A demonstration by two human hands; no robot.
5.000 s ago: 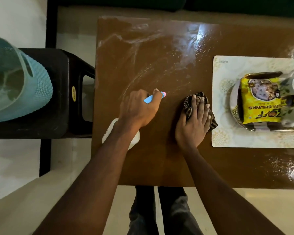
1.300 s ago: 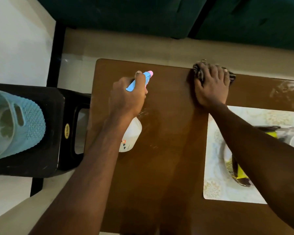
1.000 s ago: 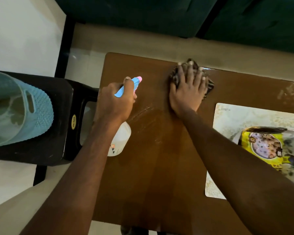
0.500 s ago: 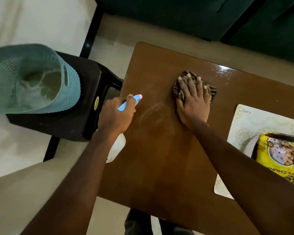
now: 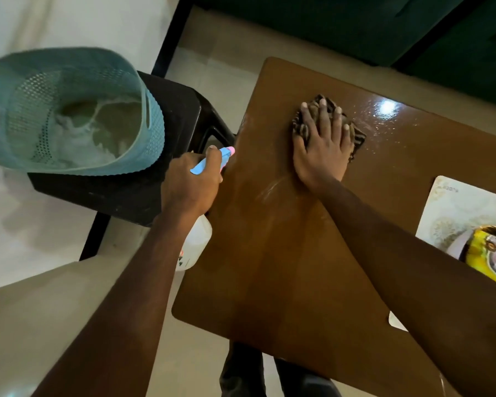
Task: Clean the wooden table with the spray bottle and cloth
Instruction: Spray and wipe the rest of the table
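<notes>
The brown wooden table [image 5: 284, 267] fills the middle of the head view, glossy and wet near its far side. My right hand [image 5: 322, 144] lies flat with straight fingers on a dark striped cloth [image 5: 355, 137], pressing it onto the table's far left part. My left hand [image 5: 191, 181] grips a white spray bottle [image 5: 195, 245] with a blue and pink nozzle [image 5: 211, 163], held at the table's left edge. A pale wet streak [image 5: 272, 190] shows just below the cloth hand.
A black stool [image 5: 121, 193] stands left of the table with a teal perforated basket [image 5: 72, 110] on it. A pale placemat [image 5: 453, 207] with a yellow snack packet [image 5: 493, 253] lies at the right. A dark green sofa [image 5: 355, 21] runs behind.
My right hand has slid the cloth back from the far edge toward the left middle of the table. My left hand with the bottle moved left to the table's edge. The view has tilted.
</notes>
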